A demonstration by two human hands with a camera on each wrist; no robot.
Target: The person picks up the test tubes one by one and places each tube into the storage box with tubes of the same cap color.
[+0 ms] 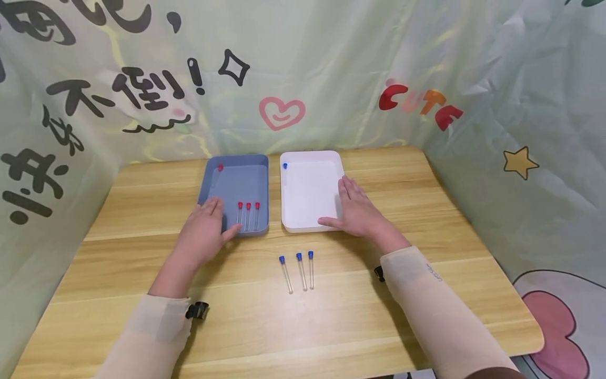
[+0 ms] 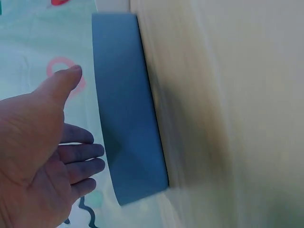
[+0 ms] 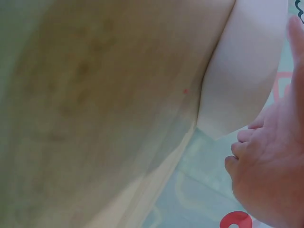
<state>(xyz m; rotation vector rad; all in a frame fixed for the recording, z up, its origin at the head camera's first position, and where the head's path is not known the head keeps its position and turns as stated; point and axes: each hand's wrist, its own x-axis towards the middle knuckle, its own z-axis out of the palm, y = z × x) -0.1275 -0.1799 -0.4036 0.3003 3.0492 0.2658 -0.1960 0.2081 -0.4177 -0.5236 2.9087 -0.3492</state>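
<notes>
My left hand hovers with straight fingers over the near left corner of a blue-grey tray. In the left wrist view its thumb is spread and its palm is bare, beside the tray's outer wall. Three clear tubes with red caps lie side by side in that tray, and a small red cap is at its far left. My right hand extends its fingers along the right rim of a white tray, thumb over the near edge. A small blue cap lies in the white tray's far left corner.
Three clear tubes with blue caps lie on the wooden table in front of the trays. A printed curtain hangs behind the table and along both sides. A black wrist mount sits on the left sleeve.
</notes>
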